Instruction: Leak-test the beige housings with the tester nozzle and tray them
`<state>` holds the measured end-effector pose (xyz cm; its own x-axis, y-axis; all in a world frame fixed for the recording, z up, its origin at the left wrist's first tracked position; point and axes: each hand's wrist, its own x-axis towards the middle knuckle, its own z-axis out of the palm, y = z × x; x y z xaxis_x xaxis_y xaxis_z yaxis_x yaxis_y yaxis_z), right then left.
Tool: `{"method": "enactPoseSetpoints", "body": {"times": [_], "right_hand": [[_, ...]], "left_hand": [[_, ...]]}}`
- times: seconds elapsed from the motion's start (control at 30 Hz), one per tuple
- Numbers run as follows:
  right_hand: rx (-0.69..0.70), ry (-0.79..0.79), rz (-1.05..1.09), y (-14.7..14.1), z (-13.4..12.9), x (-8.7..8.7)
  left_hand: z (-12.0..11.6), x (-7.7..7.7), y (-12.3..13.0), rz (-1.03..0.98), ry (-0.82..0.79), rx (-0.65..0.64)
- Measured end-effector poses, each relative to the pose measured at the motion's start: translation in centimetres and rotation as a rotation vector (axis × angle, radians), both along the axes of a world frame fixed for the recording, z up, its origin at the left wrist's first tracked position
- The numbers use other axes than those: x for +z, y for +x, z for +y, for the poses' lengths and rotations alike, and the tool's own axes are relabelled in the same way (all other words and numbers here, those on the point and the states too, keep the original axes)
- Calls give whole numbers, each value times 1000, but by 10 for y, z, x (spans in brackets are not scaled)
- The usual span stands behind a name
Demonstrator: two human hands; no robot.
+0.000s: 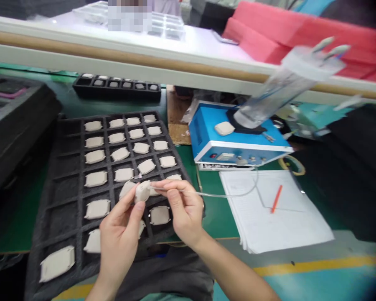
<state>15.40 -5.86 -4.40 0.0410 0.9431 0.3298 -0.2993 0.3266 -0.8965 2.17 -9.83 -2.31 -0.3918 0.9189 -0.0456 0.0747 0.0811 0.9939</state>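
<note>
My left hand (pixel 120 228) pinches a small beige plastic housing (pixel 142 192) between thumb and fingertips, tilted on edge above the foam tray. In my right hand (pixel 188 211) is a thin tube with a slim tip (pixel 158 188), held like a pen. Its tip points at the housing's right side; whether they touch I cannot tell. From my right hand the clear tube (pixel 219 195) curves to the front of a blue machine (pixel 238 144). Below my hands the black foam tray (pixel 60 217) holds several similar beige housings (pixel 96 179) in its compartments; my hands hide some of them.
One beige housing (pixel 224 128) and a tilted clear cylinder (pixel 269 96) are on the blue machine. Papers (pixel 269 230) with an orange stick (pixel 276 199) lie at right. A shelf edge (pixel 144 58) crosses above. Black foam trays (pixel 15 129) stand at left; a smaller one (pixel 119 94) sits behind.
</note>
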Motion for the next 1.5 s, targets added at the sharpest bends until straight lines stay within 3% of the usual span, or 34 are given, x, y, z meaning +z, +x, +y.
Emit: {"method": "enactPoseSetpoints", "body": {"times": [0.73,0.9,1.0,1.1,1.13,1.17,1.23,1.27,1.33,1.5], "right_hand": [[24,27,43,-4,11,6],[30,-41,15,-5,6,13],[217,-152,-119,32,-12,29],[579,-285,-457,112,-38,40],[471,-384,-547,144,-44,41],[198,-462,-623,176,-47,40],[-492,-615,-870,233,-44,33],[-705,-736,-1045,256,-39,29],[-749,-904,-1229,283,-24,20],[-505,-897,-1274,293,-10,6]], "left_hand": [[6,-4,-4,67,-51,60],[8,-1,-3,39,-35,48],[14,7,-1,-224,45,92],[20,15,1,-425,64,100],[22,16,1,-438,46,92],[23,18,2,-435,33,87],[24,19,4,-428,43,71],[23,19,5,-433,62,42],[21,19,8,-455,111,-32],[14,21,12,-669,49,-225]]}}
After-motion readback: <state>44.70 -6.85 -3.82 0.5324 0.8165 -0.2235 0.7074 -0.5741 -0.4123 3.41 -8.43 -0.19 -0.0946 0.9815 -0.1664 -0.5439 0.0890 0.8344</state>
